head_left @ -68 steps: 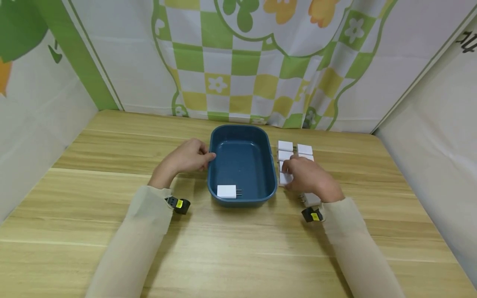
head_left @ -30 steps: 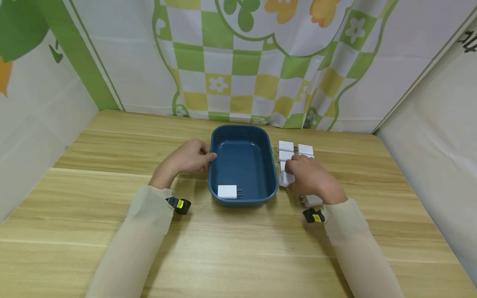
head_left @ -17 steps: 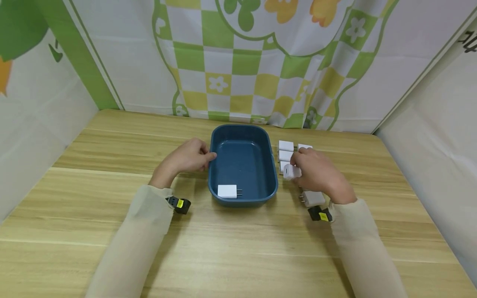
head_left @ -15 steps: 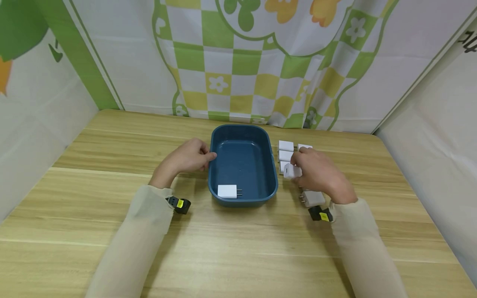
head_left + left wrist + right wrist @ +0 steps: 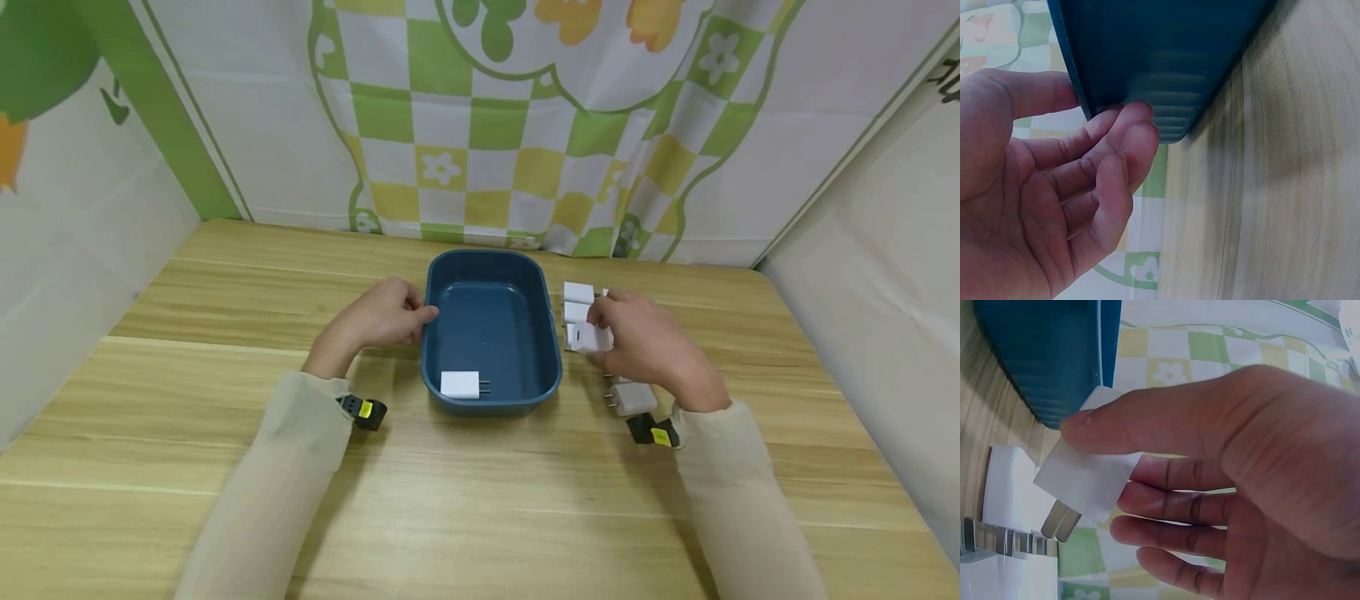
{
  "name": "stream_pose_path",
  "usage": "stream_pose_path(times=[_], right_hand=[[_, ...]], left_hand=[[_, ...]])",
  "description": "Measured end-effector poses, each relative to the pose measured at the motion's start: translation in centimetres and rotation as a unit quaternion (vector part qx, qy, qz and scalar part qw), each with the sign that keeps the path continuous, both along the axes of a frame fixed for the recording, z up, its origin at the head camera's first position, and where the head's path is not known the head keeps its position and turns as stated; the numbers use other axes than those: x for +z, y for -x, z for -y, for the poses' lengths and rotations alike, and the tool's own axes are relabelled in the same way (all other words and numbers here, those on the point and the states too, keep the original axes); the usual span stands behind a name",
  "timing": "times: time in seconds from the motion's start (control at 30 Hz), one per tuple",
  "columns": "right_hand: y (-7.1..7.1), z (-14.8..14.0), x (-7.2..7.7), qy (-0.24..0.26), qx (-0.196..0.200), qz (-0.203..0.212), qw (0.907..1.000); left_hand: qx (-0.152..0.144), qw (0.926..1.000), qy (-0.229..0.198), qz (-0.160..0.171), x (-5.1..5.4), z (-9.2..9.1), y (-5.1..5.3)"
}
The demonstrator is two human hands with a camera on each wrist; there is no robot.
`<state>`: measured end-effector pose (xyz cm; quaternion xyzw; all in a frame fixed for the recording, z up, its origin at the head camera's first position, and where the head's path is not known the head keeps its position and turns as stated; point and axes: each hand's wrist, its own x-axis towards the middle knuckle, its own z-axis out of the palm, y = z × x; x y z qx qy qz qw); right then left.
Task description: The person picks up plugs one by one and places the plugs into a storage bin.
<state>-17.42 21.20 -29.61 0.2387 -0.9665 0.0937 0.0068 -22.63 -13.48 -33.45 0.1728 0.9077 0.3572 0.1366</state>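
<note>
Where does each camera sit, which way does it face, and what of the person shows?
Head: worn on the head, facing forward and down at the blue bin and table; left hand, right hand and both sleeves show.
Left wrist: on that wrist, facing the bin's outer wall; the left palm and fingers show.
Right wrist: on that wrist, facing the held white charger; the right palm and fingers show.
Shared: head and right wrist both show that charger.

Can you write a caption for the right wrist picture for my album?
A right hand pinches a white charger, its two metal prongs sticking out, near a blue bin.
</note>
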Motion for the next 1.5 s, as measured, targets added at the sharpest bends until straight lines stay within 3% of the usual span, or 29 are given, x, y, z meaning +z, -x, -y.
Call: stream_pose_path(times=[0.53,0.8,1.03,1.5], right_hand=[[-0.1,0.5,0.4,0.057,0.017,-0.007,0.9982],[0.0,0.9,0.5,0.060,0.025,0.001,0.9979],[0.5,2.2,1.5,0.055,0.046,-0.001,0.9974],[1.4,4.9,2.7,0.027,0.073,0.045,0.9959]], left_hand=[[-0.001,1.0000,0.005,-0.003,-0.1,0.0,0.1],[-0.003,1.0000,0.005,-0.003,-0.1,0.1,0.1],[-0.004,1.0000,0.004,-0.005,-0.1,0.1,0.1],[-0.001,1.0000,0.005,-0.006,-0.1,0.0,0.0]])
